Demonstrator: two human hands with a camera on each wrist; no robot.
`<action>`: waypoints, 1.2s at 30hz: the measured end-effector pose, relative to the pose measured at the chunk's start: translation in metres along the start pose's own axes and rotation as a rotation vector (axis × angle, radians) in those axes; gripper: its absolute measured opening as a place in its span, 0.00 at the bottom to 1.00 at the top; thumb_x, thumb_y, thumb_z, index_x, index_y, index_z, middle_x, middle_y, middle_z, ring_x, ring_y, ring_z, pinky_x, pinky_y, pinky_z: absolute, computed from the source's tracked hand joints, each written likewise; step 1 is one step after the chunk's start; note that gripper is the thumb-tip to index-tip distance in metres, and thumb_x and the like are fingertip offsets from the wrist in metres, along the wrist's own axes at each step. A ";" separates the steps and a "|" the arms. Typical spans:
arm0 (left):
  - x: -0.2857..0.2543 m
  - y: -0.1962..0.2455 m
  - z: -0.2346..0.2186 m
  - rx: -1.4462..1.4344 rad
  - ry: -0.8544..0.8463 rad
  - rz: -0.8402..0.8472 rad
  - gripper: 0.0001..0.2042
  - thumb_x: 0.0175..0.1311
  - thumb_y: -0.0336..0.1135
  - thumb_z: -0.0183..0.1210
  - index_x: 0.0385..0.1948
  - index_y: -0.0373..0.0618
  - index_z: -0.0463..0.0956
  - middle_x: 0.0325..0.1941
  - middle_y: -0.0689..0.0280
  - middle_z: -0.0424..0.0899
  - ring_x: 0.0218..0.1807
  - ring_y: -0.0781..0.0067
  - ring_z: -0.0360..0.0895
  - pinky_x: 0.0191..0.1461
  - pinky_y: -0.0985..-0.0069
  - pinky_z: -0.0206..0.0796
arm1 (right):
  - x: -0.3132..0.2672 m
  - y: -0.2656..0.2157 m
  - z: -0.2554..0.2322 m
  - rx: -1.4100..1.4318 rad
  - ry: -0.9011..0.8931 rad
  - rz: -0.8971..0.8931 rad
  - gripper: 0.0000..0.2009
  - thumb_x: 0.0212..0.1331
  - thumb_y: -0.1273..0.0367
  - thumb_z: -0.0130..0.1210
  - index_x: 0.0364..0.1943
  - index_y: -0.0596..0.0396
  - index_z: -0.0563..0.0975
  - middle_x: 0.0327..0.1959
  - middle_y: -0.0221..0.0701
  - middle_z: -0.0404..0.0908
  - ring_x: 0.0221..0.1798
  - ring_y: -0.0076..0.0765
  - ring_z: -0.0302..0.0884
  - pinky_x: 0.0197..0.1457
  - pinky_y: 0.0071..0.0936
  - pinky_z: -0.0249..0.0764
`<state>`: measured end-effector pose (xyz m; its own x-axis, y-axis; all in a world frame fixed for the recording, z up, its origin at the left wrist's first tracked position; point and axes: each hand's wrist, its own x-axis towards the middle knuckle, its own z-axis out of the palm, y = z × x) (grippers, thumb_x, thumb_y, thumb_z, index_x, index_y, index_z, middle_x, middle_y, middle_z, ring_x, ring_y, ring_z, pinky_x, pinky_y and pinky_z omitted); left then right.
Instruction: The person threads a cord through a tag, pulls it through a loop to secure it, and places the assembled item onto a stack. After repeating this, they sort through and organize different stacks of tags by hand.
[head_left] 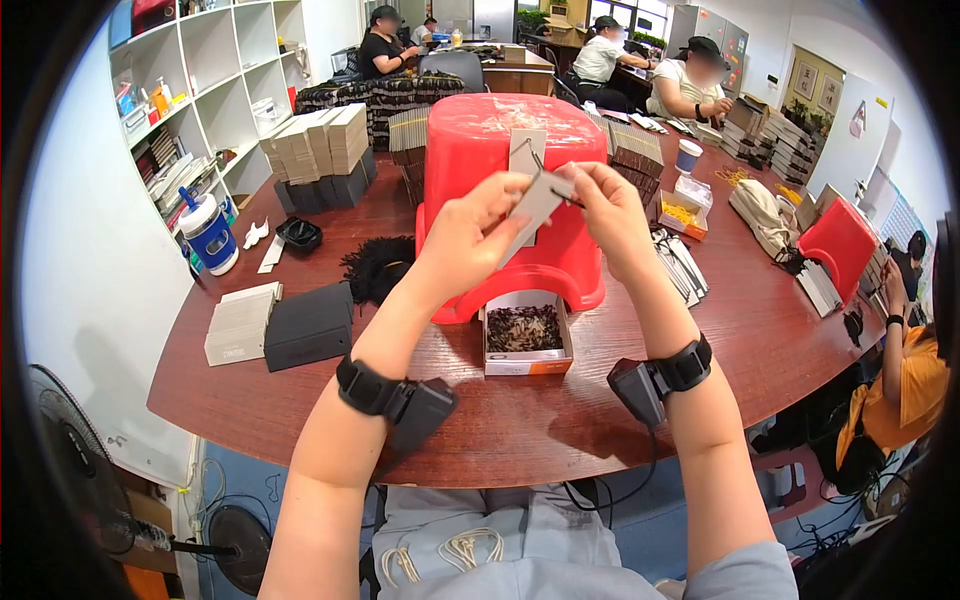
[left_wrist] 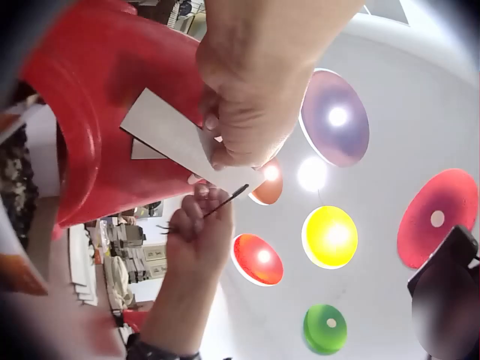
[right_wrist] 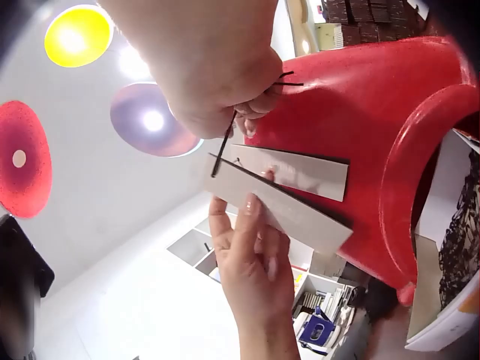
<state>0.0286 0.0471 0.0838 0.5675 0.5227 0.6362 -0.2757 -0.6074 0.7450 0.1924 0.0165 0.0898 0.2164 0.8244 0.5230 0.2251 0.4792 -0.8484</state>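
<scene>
Head view: dark bits (head_left: pixel 522 328) in open box (head_left: pixel 528 368), grey card (head_left: pixel 538 203) higher up.

Both arms reach forward, the left forearm (head_left: pixel 408 318) and right forearm (head_left: pixel 668 318) angling inward. The left grip (head_left: pixel 476 228) pinches, thumb opposite bent fingers; near it, the right grip (head_left: pixel 607 212) pinches too, its fingers curled toward the thumb.
</scene>
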 end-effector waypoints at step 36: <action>-0.062 0.032 0.014 -0.085 -0.048 -0.500 0.11 0.50 0.22 0.51 0.38 0.35 0.66 0.27 0.62 0.78 0.30 0.83 0.72 0.34 0.84 0.63 | -0.060 -0.033 0.006 0.079 -0.132 -0.121 0.07 0.48 0.80 0.50 0.32 0.61 0.75 0.30 0.31 0.79 0.28 0.18 0.74 0.28 0.13 0.71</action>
<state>-0.0043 -0.0126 0.0654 0.6807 0.7078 0.1889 -0.0217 -0.2382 0.9710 0.1664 -0.0468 0.0865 0.0648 0.7892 0.6108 0.1651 0.5951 -0.7865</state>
